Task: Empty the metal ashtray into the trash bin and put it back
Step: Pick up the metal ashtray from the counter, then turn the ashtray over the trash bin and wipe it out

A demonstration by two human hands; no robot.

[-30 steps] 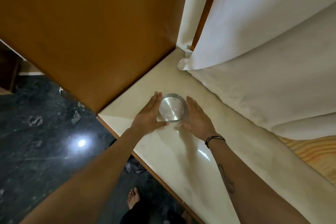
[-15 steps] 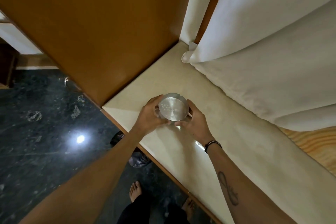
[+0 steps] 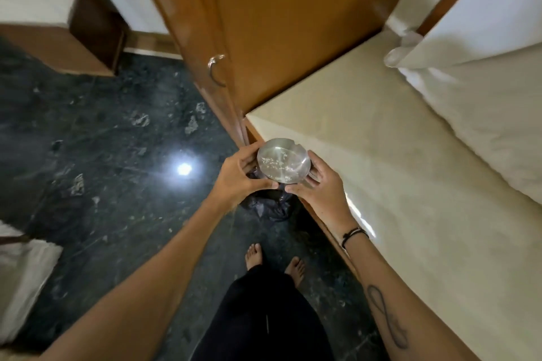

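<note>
So I've got the metal ashtray (image 3: 283, 160) pinched between both hands, left hand (image 3: 239, 174) wrapped on its left rim and right hand (image 3: 319, 187) cupping the right and near side, fingertips of both curled under the edge. It's off the cream counter (image 3: 381, 170) now, hanging in the air just past the counter's left edge, roughly level with the mouth up, and there's pale ash flecked across the bottom. The bit that matters: the trash bin (image 3: 271, 205), the one with the dark crinkly liner, sits on the floor pretty much straight below and a touch nearer to me than the ashtray, mostly hidden behind my hands. So I don't think I need to travel sideways much, mostly lower and tip it. Both hands are about equally close to it. I'd guess tipping the rim toward me makes sense, keeping low so the ash doesn't drift onto the dark floor (image 3: 102, 155).
</note>
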